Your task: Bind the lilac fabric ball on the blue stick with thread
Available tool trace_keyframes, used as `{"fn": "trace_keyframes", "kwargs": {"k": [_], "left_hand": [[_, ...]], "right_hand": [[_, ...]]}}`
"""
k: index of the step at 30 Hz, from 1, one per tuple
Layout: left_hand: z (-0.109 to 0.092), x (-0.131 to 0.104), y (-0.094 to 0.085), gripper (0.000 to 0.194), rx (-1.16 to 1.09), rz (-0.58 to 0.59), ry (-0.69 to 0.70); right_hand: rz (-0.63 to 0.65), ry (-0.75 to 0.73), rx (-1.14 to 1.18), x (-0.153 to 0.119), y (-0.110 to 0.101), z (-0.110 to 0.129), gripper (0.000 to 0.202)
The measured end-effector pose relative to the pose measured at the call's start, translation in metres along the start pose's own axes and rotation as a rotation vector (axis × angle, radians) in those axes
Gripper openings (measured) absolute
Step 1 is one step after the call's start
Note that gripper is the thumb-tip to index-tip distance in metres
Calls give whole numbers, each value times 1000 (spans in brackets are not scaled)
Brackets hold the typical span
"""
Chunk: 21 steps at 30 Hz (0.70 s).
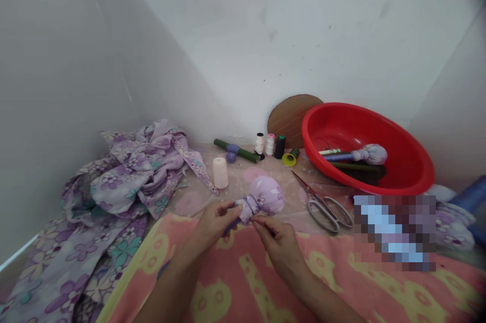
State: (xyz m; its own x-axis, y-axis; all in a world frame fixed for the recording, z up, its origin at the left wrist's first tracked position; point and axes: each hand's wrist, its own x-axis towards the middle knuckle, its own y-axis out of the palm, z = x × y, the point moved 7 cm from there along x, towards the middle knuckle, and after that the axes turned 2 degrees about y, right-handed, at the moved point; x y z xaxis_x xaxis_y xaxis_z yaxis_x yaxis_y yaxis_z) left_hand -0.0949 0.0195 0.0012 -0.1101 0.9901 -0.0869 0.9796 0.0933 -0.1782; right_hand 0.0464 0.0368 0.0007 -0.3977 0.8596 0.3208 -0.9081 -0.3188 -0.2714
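A round bundle of lilac flowered cloth [268, 195] has a dark cord wound around its gathered neck. My left hand [220, 217] is closed around the cloth and handle just below the neck. Beside the neck, my right hand [274, 237] is pinched near the cord; what lies between its fingertips is too small to make out. A pink and yellow patterned cloth [212, 297] lies beneath both hands. Scissors [322, 206] rest to the right of the bundle, blades pointing away.
Crumpled flowered fabric [125, 181] lies at left. Behind the hands stand a cream thread cone [220, 173], small spools [280, 147] and a green stick [243, 153]. A red basin [410, 161] holding another cloth-headed stick stands at right, before brown cardboard [288, 115]. Part of the right side is pixelated.
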Motion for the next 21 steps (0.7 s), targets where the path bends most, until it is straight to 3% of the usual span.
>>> {"fn": "trace_keyframes", "kwargs": {"k": [21], "left_hand": [[3, 2, 5, 43, 28, -10, 11]], "right_hand": [[-50, 190, 34, 3, 3, -6, 25]]}}
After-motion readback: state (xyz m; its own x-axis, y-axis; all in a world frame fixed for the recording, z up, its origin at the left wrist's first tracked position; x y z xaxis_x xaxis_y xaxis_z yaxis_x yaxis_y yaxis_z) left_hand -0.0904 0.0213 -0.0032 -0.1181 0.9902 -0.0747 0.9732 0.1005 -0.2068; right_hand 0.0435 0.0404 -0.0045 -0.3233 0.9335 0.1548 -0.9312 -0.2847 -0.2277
